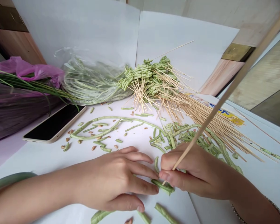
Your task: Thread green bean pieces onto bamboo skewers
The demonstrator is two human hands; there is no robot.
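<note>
My right hand [196, 172] is closed around a long bamboo skewer [226, 93] that slants up to the top right, its tip down at a short green bean piece [164, 186] on the white paper. My left hand [118, 179] lies over the paper with fingers stretched toward that bean piece, fingertips touching it. Another short bean piece [156, 163] stands between the two hands. More cut bean pieces [189, 135] are heaped just beyond my right hand.
A pile of skewered beans [149, 76] and loose skewers [207, 119] lie at the back right. A clear bag of long beans [91, 82] and a purple bag [18, 93] sit at the left. A phone [54, 123] lies face up. Seeds are scattered about.
</note>
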